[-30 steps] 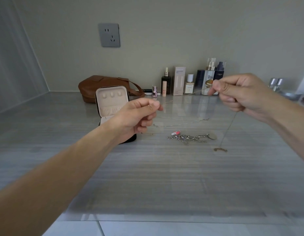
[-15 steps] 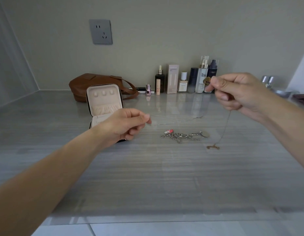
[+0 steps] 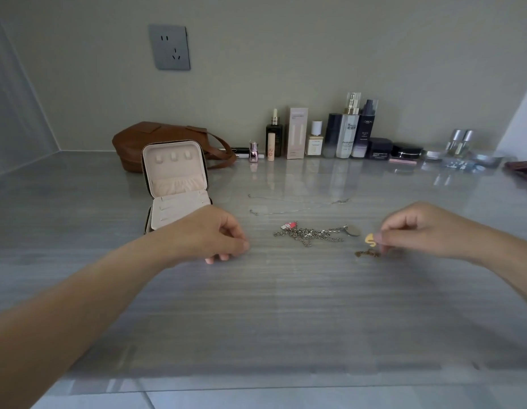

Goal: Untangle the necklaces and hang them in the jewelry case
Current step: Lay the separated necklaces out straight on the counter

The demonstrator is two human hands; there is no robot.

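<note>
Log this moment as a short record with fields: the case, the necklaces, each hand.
case: jewelry case open on the counter, lid upright, three hooks bare
tangle: silver chains heaped between the hands, pink charm toward the case
laid out: thin chain behind the heap
left hand: low at the counter, thumb and forefinger pressed together; any chain between them too fine to see
right hand: pinches the gold necklace at its pendant, the rest bunched on the counter
hung: none yet
</note>
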